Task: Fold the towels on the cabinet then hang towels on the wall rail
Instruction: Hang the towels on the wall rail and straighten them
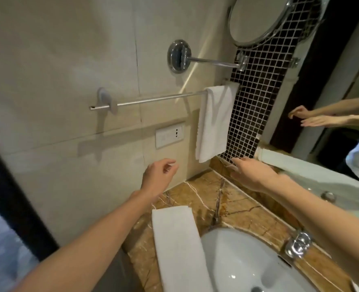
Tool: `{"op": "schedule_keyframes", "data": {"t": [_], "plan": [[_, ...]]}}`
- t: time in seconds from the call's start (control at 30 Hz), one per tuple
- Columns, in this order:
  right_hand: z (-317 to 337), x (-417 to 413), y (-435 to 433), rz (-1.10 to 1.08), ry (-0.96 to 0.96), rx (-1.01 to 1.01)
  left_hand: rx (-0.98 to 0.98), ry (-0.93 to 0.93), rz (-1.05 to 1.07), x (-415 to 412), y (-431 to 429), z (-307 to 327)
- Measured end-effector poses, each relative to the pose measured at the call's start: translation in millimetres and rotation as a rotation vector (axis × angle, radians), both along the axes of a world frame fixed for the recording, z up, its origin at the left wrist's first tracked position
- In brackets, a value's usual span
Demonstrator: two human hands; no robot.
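One white towel [214, 123] hangs over the right end of the wall rail [153, 100]; the right hand [252, 172], fingers straight, reaches just beneath its lower corner (contact blurred, unclear); the left hand [158, 175] hovers empty, loosely curled, above a second folded towel [176, 247] on the marble counter [248, 209]

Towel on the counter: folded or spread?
Folded. The towel lies as a narrow, straight-edged strip on the counter beside the basin.
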State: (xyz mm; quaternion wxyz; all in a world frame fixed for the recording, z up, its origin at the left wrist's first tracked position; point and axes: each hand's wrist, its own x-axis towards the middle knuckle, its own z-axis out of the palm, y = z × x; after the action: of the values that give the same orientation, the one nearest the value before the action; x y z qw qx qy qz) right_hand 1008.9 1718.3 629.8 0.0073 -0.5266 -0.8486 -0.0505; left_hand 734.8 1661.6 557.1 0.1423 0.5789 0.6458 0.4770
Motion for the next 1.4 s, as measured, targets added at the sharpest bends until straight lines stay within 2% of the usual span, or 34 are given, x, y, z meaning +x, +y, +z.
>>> {"op": "schedule_keyframes", "data": {"t": [0.13,0.27,0.5,0.63,0.8,0.97,1.2,1.4], "plan": [[-31.8,-11.4,-76.5,-0.04,0.079,-0.191,-0.037,-0.013,-0.053,0.2,-55.8,-7.0],[-54.9,-30.7,-152.1,-0.021,0.111,-0.226,-0.09,-0.061,-0.099,5.3,-106.5,-18.2],[-107.4,-2.1,-234.0,-0.185,0.16,-0.342,-0.268,-0.111,-0.223,27.9,-173.2,-42.3],[-127.0,34.0,-254.2,-0.249,0.144,-0.419,-0.3,-0.206,-0.218,48.3,-206.3,-61.3],[-144.6,72.9,-269.7,-0.234,0.138,-0.482,-0.434,-0.269,-0.169,89.6,-232.5,-105.9],[-167.4,104.7,-276.6,-0.183,0.195,-0.591,-0.465,-0.202,-0.013,131.6,-253.5,-131.7],[-219.1,122.0,-272.7,-0.174,0.299,-0.777,-0.51,-0.238,0.145,166.8,-279.2,-147.2],[-249.6,121.0,-257.1,-0.138,0.307,-0.784,-0.663,-0.204,0.228,170.1,-290.3,-172.8]]}}
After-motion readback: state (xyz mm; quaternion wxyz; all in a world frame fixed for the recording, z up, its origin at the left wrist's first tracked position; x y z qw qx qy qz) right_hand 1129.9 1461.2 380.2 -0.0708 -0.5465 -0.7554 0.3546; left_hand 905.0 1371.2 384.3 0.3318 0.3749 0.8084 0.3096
